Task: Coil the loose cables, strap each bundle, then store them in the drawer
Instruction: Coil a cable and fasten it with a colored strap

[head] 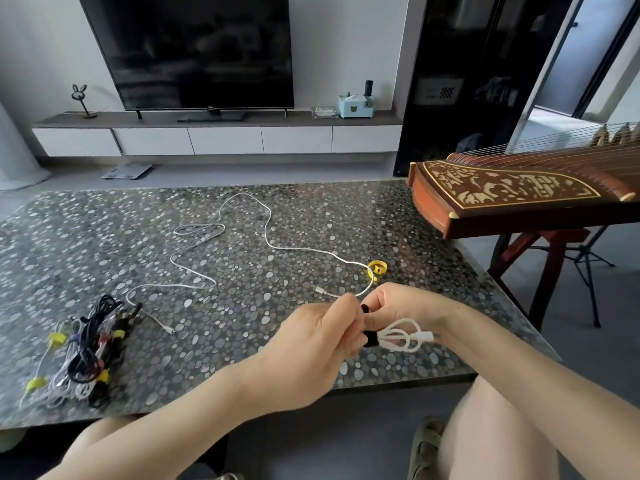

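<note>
A small coiled white cable (401,337) sticks out to the right between my hands above the table's near edge. A black strap (371,339) wraps its middle. My left hand (318,344) and my right hand (401,303) both pinch the bundle at the strap. A long loose white cable (266,233) snakes across the pebble-patterned table (104,237). A curled yellow strap (376,268) lies on the cable's right bend. At the near left sits a pile of strapped cable bundles (81,355), black and white, with yellow ties.
A wooden zither (512,192) on a stand overhangs the table's right far corner. Behind the table a low TV cabinet with white drawers (225,140) carries a television (194,50) and a blue tissue box (356,106). My knees are below the near edge.
</note>
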{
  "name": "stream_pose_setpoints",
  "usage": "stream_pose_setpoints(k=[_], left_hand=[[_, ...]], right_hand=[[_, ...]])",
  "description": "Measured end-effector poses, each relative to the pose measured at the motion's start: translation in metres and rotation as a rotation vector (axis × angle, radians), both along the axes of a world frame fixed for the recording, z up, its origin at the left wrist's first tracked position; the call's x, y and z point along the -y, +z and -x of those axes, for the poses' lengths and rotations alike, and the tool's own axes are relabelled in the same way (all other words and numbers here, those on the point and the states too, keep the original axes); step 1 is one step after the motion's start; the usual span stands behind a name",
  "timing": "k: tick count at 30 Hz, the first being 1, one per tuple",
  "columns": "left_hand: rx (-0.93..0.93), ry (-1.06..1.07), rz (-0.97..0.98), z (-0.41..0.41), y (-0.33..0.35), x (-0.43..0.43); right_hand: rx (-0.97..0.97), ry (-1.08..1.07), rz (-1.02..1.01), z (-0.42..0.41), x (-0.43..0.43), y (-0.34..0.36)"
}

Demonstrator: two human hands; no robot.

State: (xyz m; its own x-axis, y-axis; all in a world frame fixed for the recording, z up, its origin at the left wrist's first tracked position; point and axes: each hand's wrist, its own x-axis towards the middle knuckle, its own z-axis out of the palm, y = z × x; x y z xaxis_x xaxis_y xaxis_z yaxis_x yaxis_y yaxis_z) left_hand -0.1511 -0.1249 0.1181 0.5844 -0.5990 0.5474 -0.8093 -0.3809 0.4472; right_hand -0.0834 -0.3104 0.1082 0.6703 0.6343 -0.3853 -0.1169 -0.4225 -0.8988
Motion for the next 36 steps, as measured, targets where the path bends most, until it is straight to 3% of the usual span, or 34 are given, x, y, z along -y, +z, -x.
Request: stream_pose_setpoints(k=[4, 7, 10, 13, 18, 22, 26, 32, 34, 36], left_hand=[[-0.453, 0.037, 0.156, 0.009, -0.008, 0.005], [-0.871, 0.091, 0.298, 0.012, -0.013, 0.006], [-1.126, 0.123, 0.379, 0.01, -0.01, 0.006], [-1.278, 0.08, 0.374, 0.006, -0.009, 0.007], [-1.408, 0.173, 0.457, -0.006, -0.009, 0.007], [-1.544, 0.144, 0.742, -0.013, -0.009, 0.002], [-1.52, 0.05, 0.788, -0.014, -0.01, 0.004], [-1.145, 0.046, 0.578, -0.017, -0.004, 0.001], [-1.014, 0.051, 0.564, -0.017, -0.001, -0.004], [-0.813, 0.081, 0.51, -0.017, -0.001, -0.011]], right_hand=[[0.105, 0.0, 0.055, 0.0, -0.009, 0.008], [0.302, -0.003, 0.096, -0.002, -0.013, 0.028], [0.455, 0.031, 0.119, 0.004, -0.02, 0.048], [0.637, 0.13, 0.232, 0.017, -0.027, 0.059], [1.257, 0.083, 0.464, 0.048, -0.021, 0.05], [1.669, 0.019, 0.25, 0.064, -0.005, 0.019], [1.924, 0.021, 0.231, 0.062, 0.005, -0.005], [2.102, -0.073, 0.398, 0.061, 0.004, -0.026], [1.955, -0.1, 0.347, 0.062, 0.003, -0.036], [1.522, -0.232, 0.069, 0.068, 0.004, -0.044]])
